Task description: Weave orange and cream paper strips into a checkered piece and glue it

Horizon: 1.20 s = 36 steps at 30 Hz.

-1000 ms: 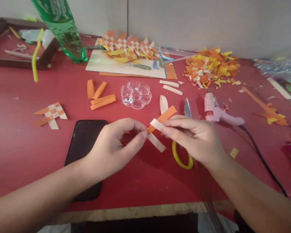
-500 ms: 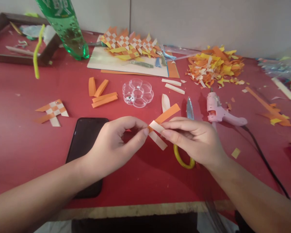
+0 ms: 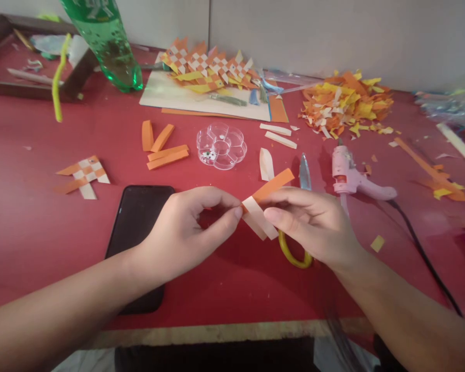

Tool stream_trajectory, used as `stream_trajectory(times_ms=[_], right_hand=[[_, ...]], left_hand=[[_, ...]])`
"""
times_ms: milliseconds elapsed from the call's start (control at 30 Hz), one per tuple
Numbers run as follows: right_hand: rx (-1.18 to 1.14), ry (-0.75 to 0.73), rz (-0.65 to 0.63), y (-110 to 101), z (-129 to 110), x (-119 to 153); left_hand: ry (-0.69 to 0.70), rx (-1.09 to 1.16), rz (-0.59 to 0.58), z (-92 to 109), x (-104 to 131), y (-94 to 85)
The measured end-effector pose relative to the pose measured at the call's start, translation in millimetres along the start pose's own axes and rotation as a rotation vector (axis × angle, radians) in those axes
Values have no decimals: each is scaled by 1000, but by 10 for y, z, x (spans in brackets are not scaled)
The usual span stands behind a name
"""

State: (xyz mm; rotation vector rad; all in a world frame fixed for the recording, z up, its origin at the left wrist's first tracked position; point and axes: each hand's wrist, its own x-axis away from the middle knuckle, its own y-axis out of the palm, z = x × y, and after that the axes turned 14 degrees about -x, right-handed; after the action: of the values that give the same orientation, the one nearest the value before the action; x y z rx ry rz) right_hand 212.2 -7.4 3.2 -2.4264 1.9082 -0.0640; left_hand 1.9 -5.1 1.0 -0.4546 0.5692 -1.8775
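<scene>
An orange paper strip (image 3: 274, 184) and a folded cream paper strip (image 3: 259, 217) cross each other above the red table. My left hand (image 3: 189, 227) pinches their joined end between thumb and forefinger. On the other side my right hand (image 3: 313, 222) has its thumb at the cream strip's edge, and its curled fingers lie behind the orange strip. The cream strip's two tails slant down to the right. Beneath my right hand lie scissors with a yellow handle (image 3: 294, 254), partly covered. A black phone (image 3: 141, 212) lies partly under my left hand and forearm.
A woven paper fish (image 3: 88, 173) lies at left, near folded orange strips (image 3: 166, 156). A clear flower-shaped tray (image 3: 221, 146) sits mid-table. A pink glue gun (image 3: 344, 168) with a cord is at right, below a scrap pile (image 3: 344, 106). A green bottle (image 3: 112, 51) stands behind.
The front cream tail, gripped by my right thumb before, now hangs past the thumb, down to the right. My hands and the strips have shifted slightly right.
</scene>
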Motion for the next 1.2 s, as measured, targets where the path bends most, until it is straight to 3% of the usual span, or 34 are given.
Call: stream_trajectory(times_ms=[333,533,767,1033,1200], right_hand=[[214,36,5,-19,3,-16],[288,-65,12,-14,32,-3],[269,-74,13,-13,5,13],[160,32,26,20,-26,8],[148,76,44,37,-52,17]], left_hand=[[-54,-4,-20,6,10,6],[-87,44,-40,-8,11,9],[-89,75,-38,-9,14,10],[-127,198,-103,14,-14,10],[-147,152,-83,-5,-13,16]])
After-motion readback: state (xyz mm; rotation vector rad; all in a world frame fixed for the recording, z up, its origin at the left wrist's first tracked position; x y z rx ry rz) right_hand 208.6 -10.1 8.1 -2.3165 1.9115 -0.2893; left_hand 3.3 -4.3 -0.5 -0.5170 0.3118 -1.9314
